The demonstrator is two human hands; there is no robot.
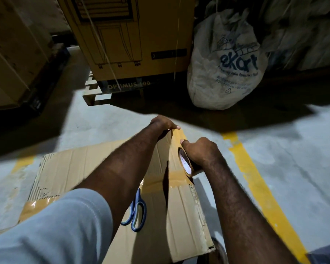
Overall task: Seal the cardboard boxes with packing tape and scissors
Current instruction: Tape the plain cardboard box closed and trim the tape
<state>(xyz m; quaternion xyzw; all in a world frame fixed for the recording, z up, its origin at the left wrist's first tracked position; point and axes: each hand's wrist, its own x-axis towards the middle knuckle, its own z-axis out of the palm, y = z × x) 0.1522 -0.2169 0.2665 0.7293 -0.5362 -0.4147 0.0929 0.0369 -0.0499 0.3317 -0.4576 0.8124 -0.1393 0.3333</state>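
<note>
Head view is showing the left hand [163,124] curling its fingers [172,126] over the worn brown cardboard box's [170,216] far edge, pinning tape, while the right hand [200,153] is gripping the brown tape roll [185,163] atop it, ideally pulling taut.

Dim light, hard shadows, wide-angle edge distortion.

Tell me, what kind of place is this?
Probably a warehouse: a big carton on a pallet, a courier sack beside it, and yellow lines painted on the concrete floor.
</note>
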